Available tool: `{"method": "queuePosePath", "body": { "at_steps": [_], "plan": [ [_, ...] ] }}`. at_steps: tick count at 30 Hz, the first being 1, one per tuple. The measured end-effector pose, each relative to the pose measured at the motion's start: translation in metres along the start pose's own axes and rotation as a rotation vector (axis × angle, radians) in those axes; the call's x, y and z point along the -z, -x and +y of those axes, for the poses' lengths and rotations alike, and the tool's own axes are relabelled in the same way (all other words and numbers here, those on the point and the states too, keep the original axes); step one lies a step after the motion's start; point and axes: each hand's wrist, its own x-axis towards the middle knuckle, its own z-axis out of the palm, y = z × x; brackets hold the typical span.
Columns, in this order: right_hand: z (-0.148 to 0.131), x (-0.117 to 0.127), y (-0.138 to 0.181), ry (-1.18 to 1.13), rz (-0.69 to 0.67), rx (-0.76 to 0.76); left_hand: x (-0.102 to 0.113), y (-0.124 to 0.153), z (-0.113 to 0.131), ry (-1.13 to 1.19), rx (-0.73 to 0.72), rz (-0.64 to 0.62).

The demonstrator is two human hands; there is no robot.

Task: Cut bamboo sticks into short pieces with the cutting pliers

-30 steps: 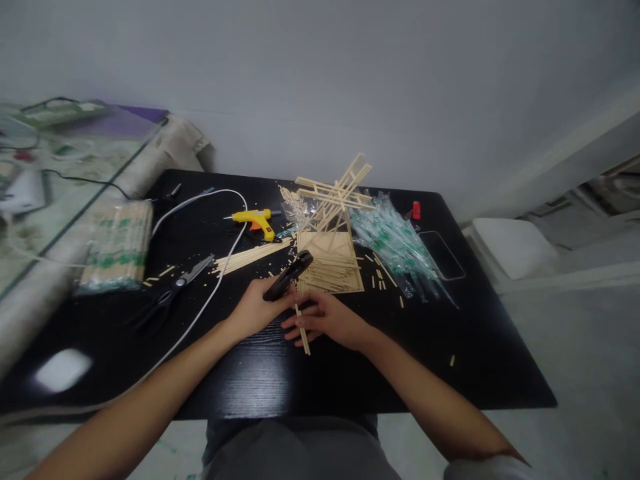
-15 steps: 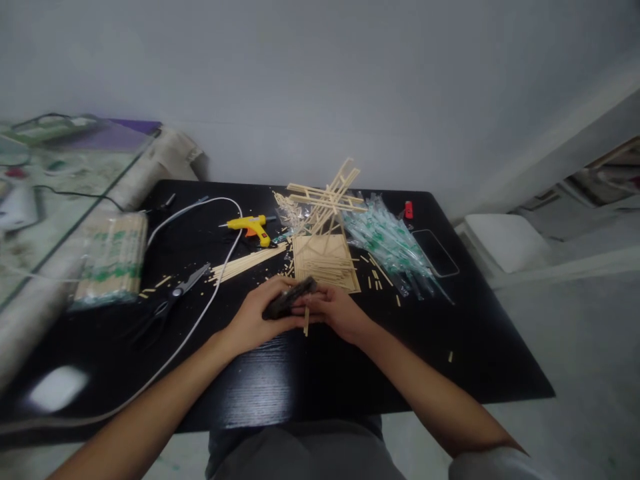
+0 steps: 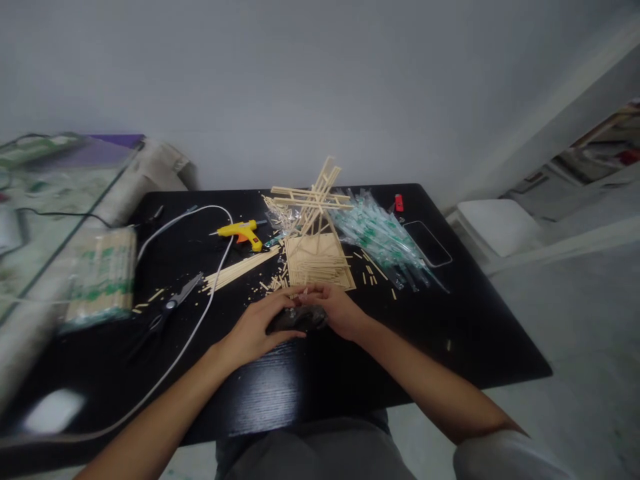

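Observation:
My left hand (image 3: 257,328) is curled round a dark, rough-looking block (image 3: 295,319) just above the table's near side. My right hand (image 3: 337,310) is closed against the block's right end, its fingertips meeting those of the left. A small pale tip, seemingly of a wooden stick (image 3: 305,291), shows between the fingertips; most of it is hidden. Right behind the hands lies a square wooden base (image 3: 313,243) with loose sticks across it. A windmill-like frame of sticks (image 3: 320,197) with crossed blades rises there.
Left of the base are a yellow glue gun (image 3: 240,231), a bundle of sticks (image 3: 240,268), black scissors (image 3: 170,307) and a white cable (image 3: 193,327). Packed sticks (image 3: 100,277) lie farther left. To the right are plastic wrappers (image 3: 385,233), a phone (image 3: 429,243) and a red lighter (image 3: 399,203).
The dark block has turned from slanted to nearly level and moved slightly lower. The stick that hung below my right fingers is now mostly out of sight. The whole view has shifted slightly.

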Motion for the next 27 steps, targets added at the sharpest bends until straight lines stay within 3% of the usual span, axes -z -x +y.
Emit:
{"method": "queuePosePath", "body": {
  "at_steps": [11, 18, 20, 23, 27],
  "plan": [
    [0.001, 0.000, 0.001, 0.053, -0.005, 0.038, 0.002, 0.001, -0.001, 0.009, 0.011, -0.014],
    [0.000, 0.003, 0.001, 0.262, 0.053, 0.192, 0.008, -0.001, 0.003, -0.022, -0.012, -0.039],
    [0.002, 0.003, 0.002, 0.389, 0.097, 0.281, 0.010, 0.000, 0.005, -0.006, -0.064, 0.021],
    [0.006, -0.002, 0.006, 0.628, 0.169, 0.419, 0.011, 0.001, 0.007, 0.036, -0.090, 0.206],
    [0.013, -0.008, 0.012, 0.804, 0.121, 0.491, 0.012, 0.001, 0.007, 0.070, 0.106, 0.422]
  ]
}}
